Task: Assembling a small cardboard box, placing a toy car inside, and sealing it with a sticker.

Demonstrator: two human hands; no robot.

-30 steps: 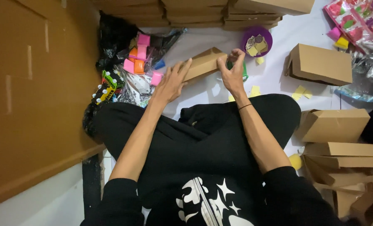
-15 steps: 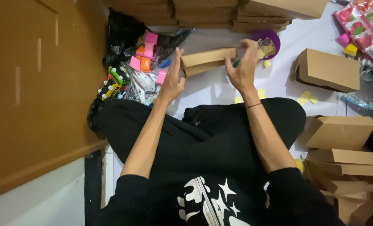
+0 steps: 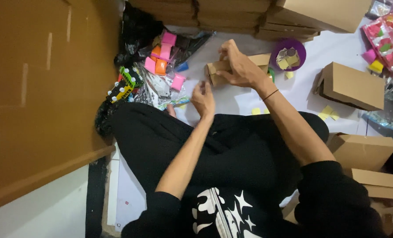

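Cardboard box clamped under right hand fingers; left hand fingers loosely curled, seemingly empty.

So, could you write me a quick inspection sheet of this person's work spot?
Surface: white sheet on the floor, yellow slips scattered.
Job's things: small cardboard box under the right hand; left hand close by, apart from it.
Clutter: pink and orange toys, toy bus, purple bowl.
Grippers: bare hands, right grasping the box, left holding nothing I can make out.
Cables: nothing seen.
Surroundings: closed boxes, brown board.
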